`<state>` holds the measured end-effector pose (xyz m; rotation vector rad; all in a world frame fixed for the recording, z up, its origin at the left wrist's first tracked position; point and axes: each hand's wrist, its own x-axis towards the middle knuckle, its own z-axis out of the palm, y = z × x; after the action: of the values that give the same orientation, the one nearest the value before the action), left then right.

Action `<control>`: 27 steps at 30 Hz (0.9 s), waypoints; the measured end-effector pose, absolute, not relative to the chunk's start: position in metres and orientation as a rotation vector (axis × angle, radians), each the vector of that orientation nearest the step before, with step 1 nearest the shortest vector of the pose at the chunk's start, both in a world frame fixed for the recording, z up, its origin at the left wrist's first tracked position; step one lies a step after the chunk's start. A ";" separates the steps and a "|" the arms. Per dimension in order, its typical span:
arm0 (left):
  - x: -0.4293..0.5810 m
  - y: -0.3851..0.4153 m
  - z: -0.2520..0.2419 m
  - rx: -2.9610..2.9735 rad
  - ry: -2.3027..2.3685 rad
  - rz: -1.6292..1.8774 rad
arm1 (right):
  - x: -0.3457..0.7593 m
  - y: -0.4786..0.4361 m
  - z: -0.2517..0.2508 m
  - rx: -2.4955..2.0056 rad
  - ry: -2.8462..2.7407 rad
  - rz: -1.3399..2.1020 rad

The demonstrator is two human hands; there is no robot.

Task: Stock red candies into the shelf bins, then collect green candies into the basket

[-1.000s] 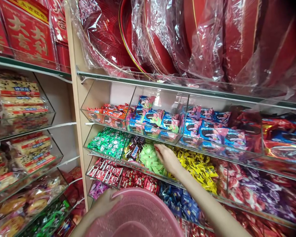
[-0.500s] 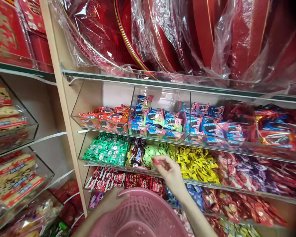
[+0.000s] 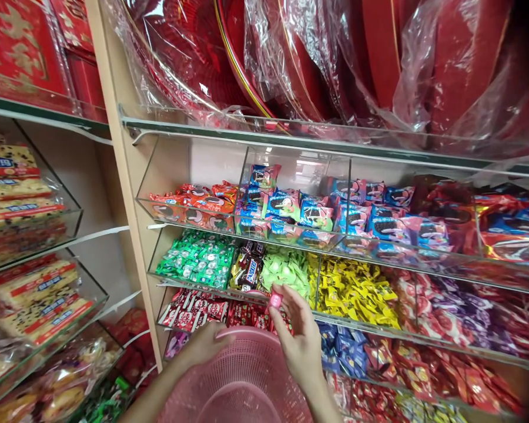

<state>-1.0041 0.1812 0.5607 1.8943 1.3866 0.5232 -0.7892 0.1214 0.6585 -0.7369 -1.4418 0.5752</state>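
Note:
A small pink-wrapped candy [image 3: 275, 301] is pinched between the thumb and fingers of my right hand [image 3: 297, 329], just above the basket's far rim. My left hand [image 3: 209, 343] grips the upper left rim of a pink plastic basket [image 3: 251, 352], whose visible inside shows only mesh and a ringed bottom. Close behind the right hand lie light green wrapped candies [image 3: 286, 270] in a clear shelf bin. Beside them on the left are dark Snickers bars [image 3: 248, 270]. Yellow wrapped candies [image 3: 352, 288] fill the bin to the right.
Green candies [image 3: 196, 258] sit at the left end of that shelf. Orange and blue cookie packs [image 3: 282, 205] fill the bins above. A wooden upright post [image 3: 121, 188] divides off the left shelves. Red plastic-wrapped items [image 3: 194, 59] stand on the top glass shelf [image 3: 291, 138].
My right hand has drawn down and back from the light green candy bin toward the basket, with the pink candy in its fingers. The left hand stays on the rim.

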 end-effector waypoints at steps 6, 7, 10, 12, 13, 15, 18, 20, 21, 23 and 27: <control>-1.003 0.179 0.558 2.031 1.469 0.565 | -0.787 0.124 0.654 -0.731 -1.425 0.605; -1.002 0.179 0.558 2.033 1.471 0.560 | -0.787 0.124 0.654 -0.731 -1.423 0.605; -0.999 0.180 0.559 2.038 1.462 0.547 | -0.784 0.126 0.652 -0.726 -1.414 0.601; -0.997 0.181 0.559 2.035 1.450 0.541 | -0.781 0.128 0.649 -0.724 -1.402 0.605; -0.996 0.181 0.559 2.033 1.445 0.536 | -0.779 0.129 0.648 -0.724 -1.392 0.609; -0.994 0.182 0.558 2.033 1.445 0.528 | -0.776 0.131 0.643 -0.732 -1.368 0.621; -0.992 0.184 0.556 2.038 1.461 0.518 | -0.770 0.133 0.637 -0.767 -1.322 0.640; -0.990 0.185 0.556 2.037 1.474 0.511 | -0.767 0.134 0.634 -0.788 -1.293 0.645; -0.989 0.185 0.556 2.035 1.477 0.505 | -0.765 0.134 0.633 -0.793 -1.284 0.646; -0.987 0.187 0.556 2.027 1.472 0.495 | -0.763 0.135 0.632 -0.792 -1.273 0.650; -0.984 0.190 0.555 2.018 1.453 0.485 | -0.761 0.137 0.630 -0.796 -1.266 0.657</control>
<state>-0.9835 0.1895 0.5549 2.0176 1.4527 0.4848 -0.7606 0.1366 0.6298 -0.7956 -1.2662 0.6567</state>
